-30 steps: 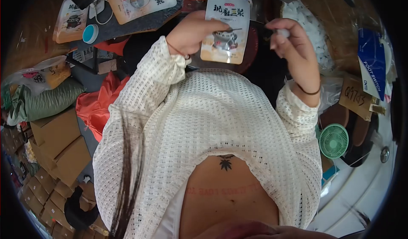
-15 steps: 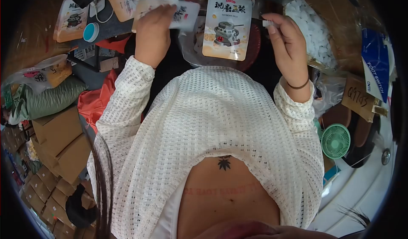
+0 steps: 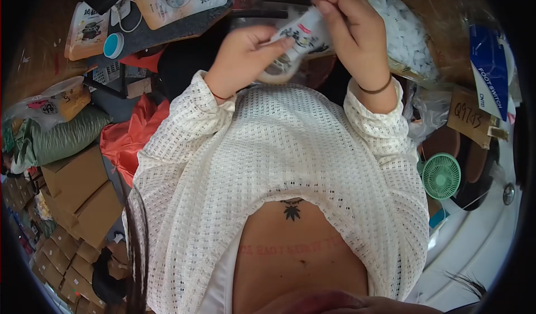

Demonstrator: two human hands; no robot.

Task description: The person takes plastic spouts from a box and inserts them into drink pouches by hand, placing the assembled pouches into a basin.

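Observation:
In front of my belly, my left hand (image 3: 243, 57) grips a white soybean milk pouch (image 3: 301, 37) by its side, thumb on the printed face. The pouch is tilted and partly blurred, its top toward the upper right. My right hand (image 3: 357, 37) is closed in a pinch at the pouch's top corner. Its fingertips hide whatever lies between them, so I cannot tell whether a small white piece is there. Behind the pouch, a container with a reddish rim (image 3: 325, 71) is mostly covered.
More printed pouches (image 3: 187, 1) lie on the dark table at upper left, near a blue-lidded jar (image 3: 113, 45). A box of small white plastic pieces (image 3: 402, 34) stands at upper right. Beyond are a foot switch box (image 3: 487, 74), a green fan (image 3: 441, 176) and cardboard boxes (image 3: 84, 196).
My left hand has come rightward from the pouches at left to the middle. My right hand has moved up and left to the pouch; the small white piece it pinched no longer shows.

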